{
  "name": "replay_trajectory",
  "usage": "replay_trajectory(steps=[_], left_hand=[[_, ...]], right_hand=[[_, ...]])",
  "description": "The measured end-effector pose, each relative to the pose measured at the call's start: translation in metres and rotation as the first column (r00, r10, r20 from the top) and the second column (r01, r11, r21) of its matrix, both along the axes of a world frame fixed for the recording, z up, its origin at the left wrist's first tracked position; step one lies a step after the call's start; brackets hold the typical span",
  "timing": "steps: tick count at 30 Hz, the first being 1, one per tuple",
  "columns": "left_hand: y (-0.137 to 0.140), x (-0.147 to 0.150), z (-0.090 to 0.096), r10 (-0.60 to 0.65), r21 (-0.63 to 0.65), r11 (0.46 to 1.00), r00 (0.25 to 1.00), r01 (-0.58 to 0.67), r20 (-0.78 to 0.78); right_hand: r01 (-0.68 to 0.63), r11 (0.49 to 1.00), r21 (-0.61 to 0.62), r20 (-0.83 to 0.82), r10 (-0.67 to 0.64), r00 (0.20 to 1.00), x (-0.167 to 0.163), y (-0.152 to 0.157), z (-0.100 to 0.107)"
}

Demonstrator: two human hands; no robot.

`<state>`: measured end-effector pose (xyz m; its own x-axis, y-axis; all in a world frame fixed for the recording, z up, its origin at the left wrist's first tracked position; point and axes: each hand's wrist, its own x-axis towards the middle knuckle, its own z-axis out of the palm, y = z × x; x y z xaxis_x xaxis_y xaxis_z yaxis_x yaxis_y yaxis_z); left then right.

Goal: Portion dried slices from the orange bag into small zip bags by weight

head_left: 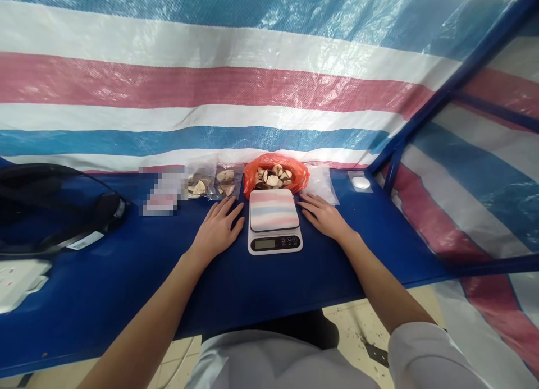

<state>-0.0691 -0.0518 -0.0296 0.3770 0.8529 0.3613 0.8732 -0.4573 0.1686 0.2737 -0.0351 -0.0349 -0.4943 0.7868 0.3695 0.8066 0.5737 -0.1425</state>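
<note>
A white digital kitchen scale [274, 223] stands between my hands, its plate bare and reflecting the striped sheet. My left hand [218, 226] lies flat on the table left of the scale, fingers spread, holding nothing. On the scale's right, my right hand [323, 216] rests open, its fingertips close to a stack of clear plastic bags [323, 182]. Behind the scale sits an orange plastic bag [300, 179], open at the top, with brown and white chunks [273, 177] inside. Two clear bags holding similar pieces, one at the left [197, 186] and one nearer [226, 182], lie beyond my left hand.
The blue table [252, 299] ends near my body. Black headgear [63, 215] with a band and a white power strip [21, 282] lie at the left. A small bag with a white round object [361, 182] is at the back right. A blue metal frame [393, 167] bounds the right side.
</note>
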Motion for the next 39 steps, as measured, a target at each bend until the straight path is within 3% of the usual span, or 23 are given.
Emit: replay_trajectory(steps=[11, 23, 30, 33, 39], left_hand=[[0.0, 0.003, 0.002, 0.048, -0.091, 0.995, 0.998, -0.051, -0.043], [0.002, 0.001, -0.002, 0.026, -0.012, 1.0, 0.999, -0.025, 0.039], [0.007, -0.003, 0.023, -0.068, 0.214, 0.976, 0.981, 0.029, 0.18], [0.023, -0.017, 0.037, -0.024, 0.28, 0.96, 0.985, -0.026, 0.173], [0.056, -0.047, 0.043, 0.141, 0.121, 0.982, 0.99, -0.142, 0.018]], right_hand=[[-0.037, 0.998, -0.042, -0.007, 0.037, 0.999, 0.0, 0.001, -0.004], [-0.036, 0.999, -0.025, 0.021, 0.037, 0.999, 0.0, 0.001, -0.003], [-0.073, 0.997, -0.019, -0.134, 0.07, 0.989, 0.002, 0.004, 0.007], [-0.063, 0.998, -0.021, -0.166, 0.059, 0.984, 0.003, 0.006, 0.008], [-0.08, 0.996, -0.039, -0.114, 0.075, 0.991, -0.001, 0.011, 0.004]])
